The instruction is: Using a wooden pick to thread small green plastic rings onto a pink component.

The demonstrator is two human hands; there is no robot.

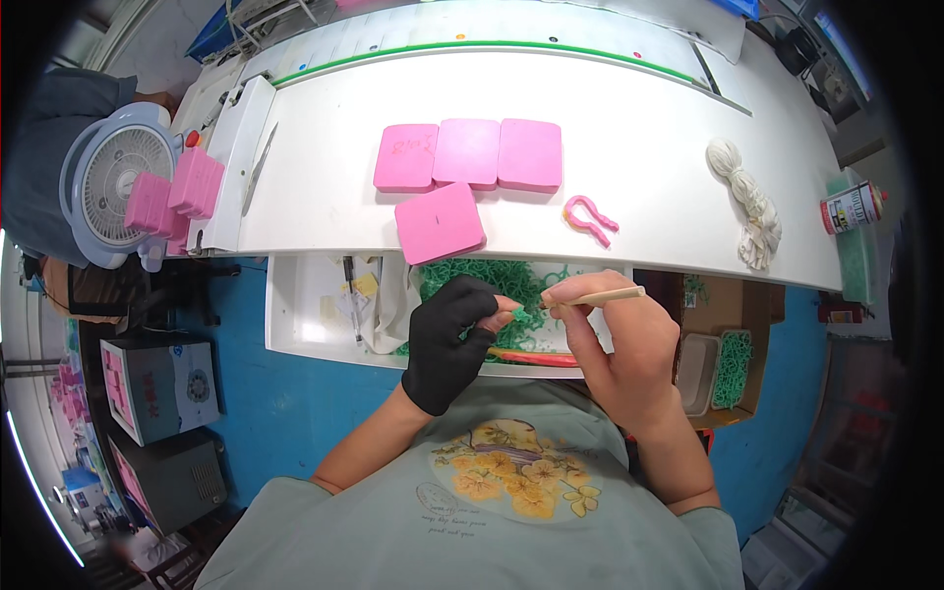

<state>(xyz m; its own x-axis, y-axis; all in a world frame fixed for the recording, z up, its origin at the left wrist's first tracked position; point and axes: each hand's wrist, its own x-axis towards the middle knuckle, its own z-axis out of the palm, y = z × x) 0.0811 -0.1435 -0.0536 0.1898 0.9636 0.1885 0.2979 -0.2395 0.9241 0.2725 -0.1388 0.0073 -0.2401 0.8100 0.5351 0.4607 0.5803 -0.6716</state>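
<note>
My left hand (450, 339), in a black glove with bare fingertips, pinches a small green piece (519, 314). My right hand (629, 349) is closed around a slim tool with a pale wooden handle (612, 296). Its tip is hidden at my fingertips, close to the green piece; I cannot tell if they touch. Both hands are over an open white drawer (305, 339) that holds a heap of green pieces (472, 278). Beneath my hands a red and yellow strip (536, 359) lies along the drawer's front.
Several pink blocks lie on the white table (334, 118), one pink block (440, 223) nearest me. Pink pliers or tweezers (590, 220) and a white yarn skein (744, 202) lie to the right. A fan (123, 177) stands left; a cardboard box (752, 339) holds green pieces at right.
</note>
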